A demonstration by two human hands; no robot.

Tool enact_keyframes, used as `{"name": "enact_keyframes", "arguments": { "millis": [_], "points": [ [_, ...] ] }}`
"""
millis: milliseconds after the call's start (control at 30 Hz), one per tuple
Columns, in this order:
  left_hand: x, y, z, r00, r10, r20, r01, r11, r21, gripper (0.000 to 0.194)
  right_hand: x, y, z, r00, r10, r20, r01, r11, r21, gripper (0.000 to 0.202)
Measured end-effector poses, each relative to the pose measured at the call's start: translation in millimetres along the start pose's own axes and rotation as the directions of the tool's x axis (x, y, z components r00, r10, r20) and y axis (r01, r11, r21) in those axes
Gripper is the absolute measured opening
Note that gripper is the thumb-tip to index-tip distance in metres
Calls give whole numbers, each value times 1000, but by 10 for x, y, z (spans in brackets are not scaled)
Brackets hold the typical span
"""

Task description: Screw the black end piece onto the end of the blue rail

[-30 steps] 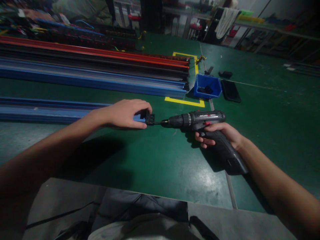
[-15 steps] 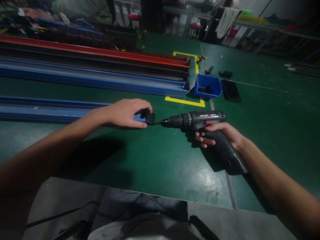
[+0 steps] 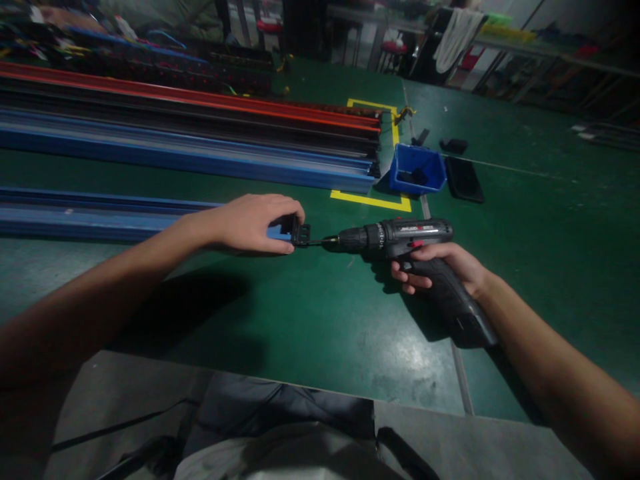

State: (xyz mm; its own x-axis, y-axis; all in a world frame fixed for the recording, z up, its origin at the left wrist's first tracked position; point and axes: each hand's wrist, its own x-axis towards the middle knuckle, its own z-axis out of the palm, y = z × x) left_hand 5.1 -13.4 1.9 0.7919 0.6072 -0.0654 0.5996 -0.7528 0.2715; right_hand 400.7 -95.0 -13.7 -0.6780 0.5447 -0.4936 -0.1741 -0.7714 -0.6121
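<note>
A long blue metal profile (image 3: 115, 217) lies across the green table, its right end under my left hand (image 3: 253, 223). The thumb and fingers of that hand pinch a black end cap (image 3: 301, 235) at the profile's end. My right hand (image 3: 445, 270) is wrapped round the grip of a black cordless drill (image 3: 417, 230), a finger by the trigger. The drill lies level and points left, its thin bit reaching the end cap. Whether a screw sits at the bit's tip is too small to tell.
Behind lie several blue, black and red profiles (image 3: 200, 100), their ends near a yellow tape outline (image 3: 370, 200). A blue bin (image 3: 417, 170) with black parts stands to their right, beside a black tray (image 3: 465, 180). Coloured wires (image 3: 65, 47) and a person's arm are at the back left.
Both hands, the drill and the end cap keep nearly the same places. The view has shifted very slightly.
</note>
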Motion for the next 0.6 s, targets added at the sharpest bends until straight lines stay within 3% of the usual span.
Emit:
{"name": "enact_keyframes", "arguments": {
  "millis": [600],
  "points": [
    [-1,-15,13,1000,1,-12,-1,1000,-12,53,-6,-6,5,1000,7,-10,-8,1000,-22,21]
  ]
}}
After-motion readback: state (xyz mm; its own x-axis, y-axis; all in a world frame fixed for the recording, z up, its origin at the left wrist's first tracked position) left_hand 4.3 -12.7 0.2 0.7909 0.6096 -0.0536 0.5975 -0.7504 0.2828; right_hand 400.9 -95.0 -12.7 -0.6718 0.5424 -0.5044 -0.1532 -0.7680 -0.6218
